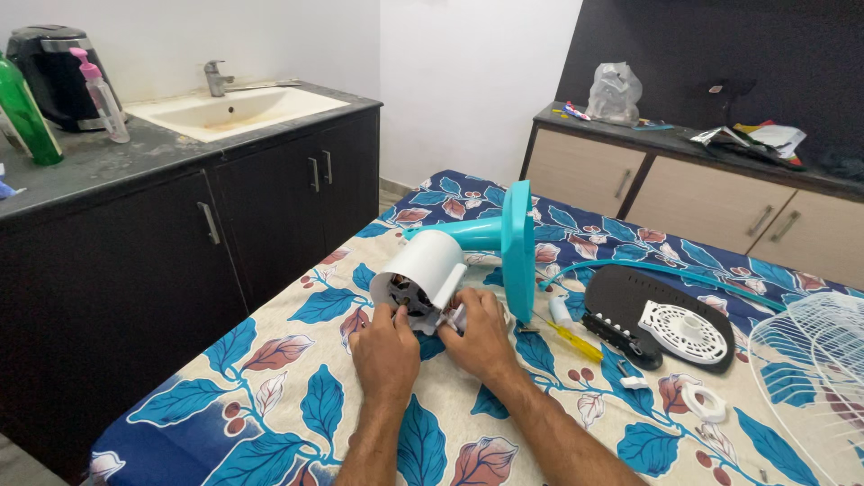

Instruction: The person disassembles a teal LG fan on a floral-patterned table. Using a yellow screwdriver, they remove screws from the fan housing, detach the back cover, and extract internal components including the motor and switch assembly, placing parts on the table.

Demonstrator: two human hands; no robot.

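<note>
While both hands (436, 346) touch it, fan motor (421, 274) just beyond fingertips

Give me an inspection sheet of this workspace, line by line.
Surface: leaf-print cloth over the table.
Job's things: white fan motor housing lying on its side, joined to a teal stand.
Clutter: yellow screwdriver, black cover panel, white ring, white fan grille.
Grippers: left hand and right hand both at the housing's open end.
Cables: teal cord.
Surroundings: sink, dark cabinets, kettle.

left hand (385, 349), right hand (481, 335), fingers curled, side by side
</note>
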